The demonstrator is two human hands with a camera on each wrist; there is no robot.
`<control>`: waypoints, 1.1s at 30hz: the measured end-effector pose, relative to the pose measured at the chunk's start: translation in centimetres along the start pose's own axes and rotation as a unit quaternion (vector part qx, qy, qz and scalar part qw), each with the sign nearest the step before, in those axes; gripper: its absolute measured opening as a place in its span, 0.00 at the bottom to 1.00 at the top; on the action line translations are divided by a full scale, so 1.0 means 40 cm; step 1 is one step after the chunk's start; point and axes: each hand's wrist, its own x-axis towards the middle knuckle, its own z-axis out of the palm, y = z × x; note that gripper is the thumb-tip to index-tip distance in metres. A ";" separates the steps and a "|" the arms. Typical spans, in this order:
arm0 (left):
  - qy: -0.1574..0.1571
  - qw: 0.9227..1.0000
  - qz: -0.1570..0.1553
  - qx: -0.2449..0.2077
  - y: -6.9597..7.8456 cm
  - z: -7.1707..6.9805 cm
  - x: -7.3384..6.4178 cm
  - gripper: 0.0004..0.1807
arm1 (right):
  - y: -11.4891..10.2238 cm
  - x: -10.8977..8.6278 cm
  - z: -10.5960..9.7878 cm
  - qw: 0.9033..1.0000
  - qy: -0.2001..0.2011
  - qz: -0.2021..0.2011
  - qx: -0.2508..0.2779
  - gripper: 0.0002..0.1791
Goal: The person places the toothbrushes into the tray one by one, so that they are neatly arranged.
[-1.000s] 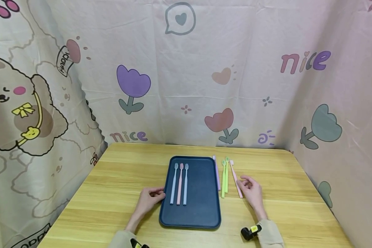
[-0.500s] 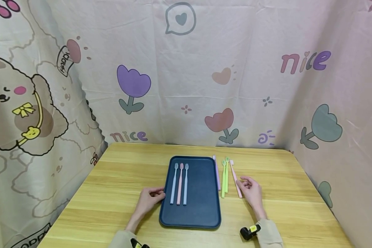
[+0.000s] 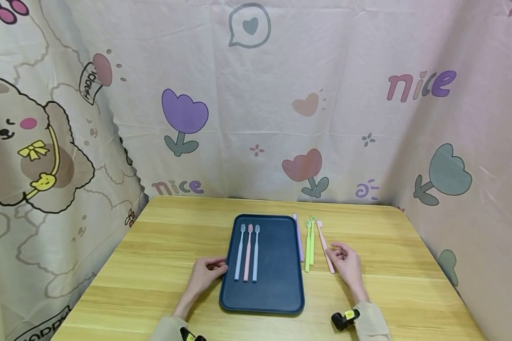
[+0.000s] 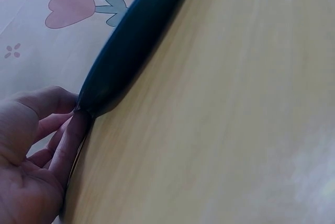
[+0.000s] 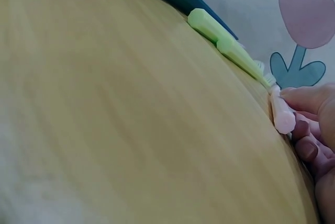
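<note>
The loose pink brush (image 3: 323, 240), lower right of centre in the frame, is pinched by the right grip (image 3: 346, 264); the tray (image 3: 279, 272) is pinched by the left grip (image 3: 205, 275). Grasping seems in hand; a clean lift seems called for.

Wide bare wood stretches across the tabletop (image 3: 153, 251) left of the navy tray (image 3: 277, 293), where the left hand (image 3: 206, 275) blocks part of the rim. At right, a purple toothbrush (image 3: 299, 241) hugs the tray wall, with two green toothbrushes (image 3: 307, 248) and a pink toothbrush (image 3: 323, 239) crowding the way to the right hand (image 3: 346, 266); beyond it, wood lies open. Inside, three toothbrushes (image 3: 248, 253) bar the tray's left half, the right half free. A printed curtain (image 3: 247, 118) walls the rear.
</note>
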 end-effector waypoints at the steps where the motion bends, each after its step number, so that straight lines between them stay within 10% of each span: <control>1: 0.000 1.000 -0.002 -0.002 0.001 0.000 0.000 0.15 | 0.001 0.000 -0.002 1.000 -0.005 -0.002 0.003 0.15; 17: -0.005 1.000 -0.007 0.000 -0.010 0.000 0.007 0.16 | 0.007 -0.002 -0.034 0.997 -0.076 -0.013 0.027 0.23; 33: -0.003 1.000 0.002 0.003 -0.009 0.000 0.005 0.16 | 0.005 0.002 -0.028 0.999 -0.052 0.001 0.002 0.20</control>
